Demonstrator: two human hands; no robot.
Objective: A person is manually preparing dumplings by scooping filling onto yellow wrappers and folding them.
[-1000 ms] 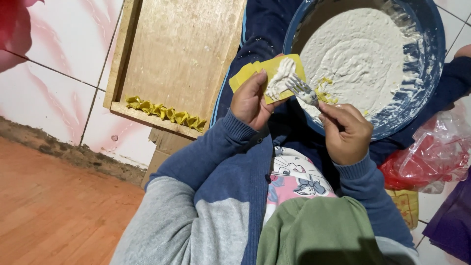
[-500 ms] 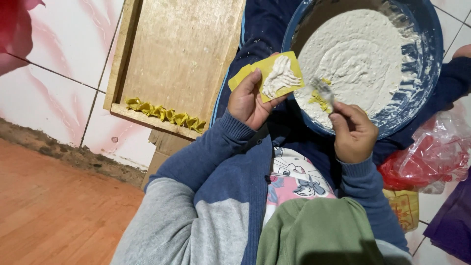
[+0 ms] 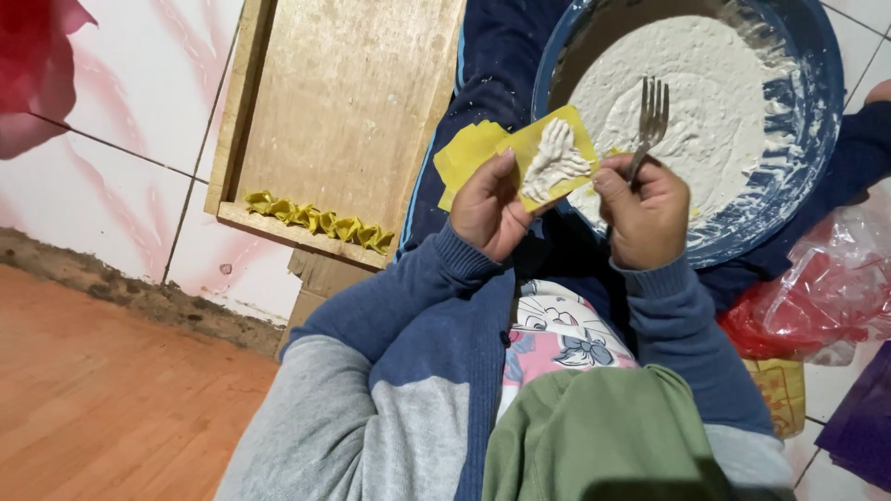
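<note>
My left hand [image 3: 490,206] holds a small stack of yellow dough wrappers [image 3: 478,148]; the top one carries a smear of white filling [image 3: 555,160]. My right hand [image 3: 645,211] grips a metal fork [image 3: 651,116], tines up, and its fingertips touch the right edge of the filled wrapper. Just behind both hands sits a large blue bowl [image 3: 806,111] spread with pale white filling [image 3: 705,102].
A wooden tray [image 3: 343,102] to the left holds a row of folded yellow dumplings [image 3: 316,223] along its near edge. A red plastic bag [image 3: 817,297] lies at the right on white tiles. Orange-brown flooring [image 3: 102,399] fills the lower left.
My right hand came away from the bowl with the fork and now meets the wrapper's edge. The wrappers shifted slightly right, towards the bowl.
</note>
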